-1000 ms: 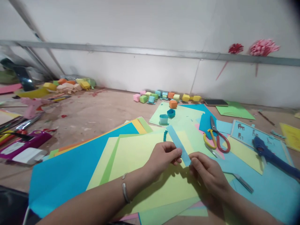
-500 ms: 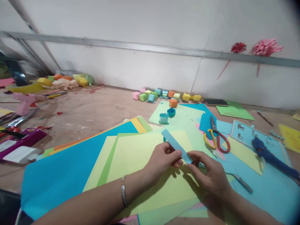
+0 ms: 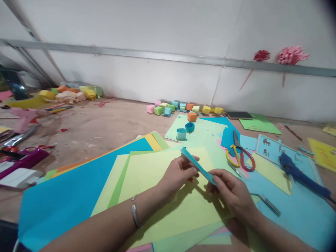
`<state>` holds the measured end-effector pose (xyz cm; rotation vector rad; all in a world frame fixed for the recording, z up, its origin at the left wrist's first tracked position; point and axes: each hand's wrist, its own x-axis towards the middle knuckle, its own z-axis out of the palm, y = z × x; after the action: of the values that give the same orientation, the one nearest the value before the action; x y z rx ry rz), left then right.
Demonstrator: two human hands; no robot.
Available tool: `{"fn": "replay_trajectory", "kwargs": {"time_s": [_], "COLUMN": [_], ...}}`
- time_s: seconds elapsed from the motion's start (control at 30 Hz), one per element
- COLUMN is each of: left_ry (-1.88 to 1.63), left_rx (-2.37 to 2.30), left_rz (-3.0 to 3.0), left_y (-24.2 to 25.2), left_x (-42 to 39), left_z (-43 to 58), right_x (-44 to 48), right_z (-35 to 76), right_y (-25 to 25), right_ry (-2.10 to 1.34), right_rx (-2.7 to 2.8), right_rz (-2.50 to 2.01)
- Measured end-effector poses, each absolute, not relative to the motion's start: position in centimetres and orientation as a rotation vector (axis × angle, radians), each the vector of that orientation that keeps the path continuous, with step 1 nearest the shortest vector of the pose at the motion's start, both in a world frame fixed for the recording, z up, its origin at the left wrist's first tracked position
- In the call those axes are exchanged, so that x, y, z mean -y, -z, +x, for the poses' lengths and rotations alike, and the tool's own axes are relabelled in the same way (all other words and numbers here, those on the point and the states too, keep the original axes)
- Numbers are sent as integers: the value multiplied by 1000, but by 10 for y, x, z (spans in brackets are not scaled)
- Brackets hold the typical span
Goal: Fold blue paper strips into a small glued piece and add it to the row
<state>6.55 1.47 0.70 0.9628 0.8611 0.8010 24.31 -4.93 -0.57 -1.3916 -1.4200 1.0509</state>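
Note:
Between my two hands a narrow light-blue paper strip (image 3: 196,164) slants over the pale yellow-green paper sheets (image 3: 147,182). My left hand (image 3: 181,173) is closed on its middle and upper part, thumb on the near side. At the lower right end, my right hand (image 3: 231,190) pinches the strip between thumb and fingers. A bit of darker teal paper (image 3: 183,151) shows at the strip's far end; how it joins the strip is hard to see. Beyond the hands stand a pale-blue open paper box (image 3: 181,133) and a teal one (image 3: 189,127).
Scissors (image 3: 240,152) lie to the right, with tweezers (image 3: 269,203) and a blue glue gun (image 3: 301,176) near them. Small folded paper boxes (image 3: 167,111) line the wall. A pink glue gun (image 3: 22,117) and a purple tool (image 3: 26,159) lie at left.
The strip has turned in my hands, from showing its broad face to a narrower, edge-on view. My right thumb now lies over its lower end. The camera view has shifted slightly.

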Motion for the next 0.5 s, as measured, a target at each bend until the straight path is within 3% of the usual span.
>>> {"fn": "replay_trajectory", "kwargs": {"time_s": [0.23,0.5], "left_ry": [-822,-875], "left_rx": [-875,-798], "left_rz": [853,877], "left_y": [-12,-7], "left_x": [-13,-15], "left_z": [65,66], "right_x": [53,47], "right_z": [245,247], "right_y": [6,0], "right_ry": [-735,-991], "right_rx": [1666,1236], "right_rz": [-1416,-1557]}}
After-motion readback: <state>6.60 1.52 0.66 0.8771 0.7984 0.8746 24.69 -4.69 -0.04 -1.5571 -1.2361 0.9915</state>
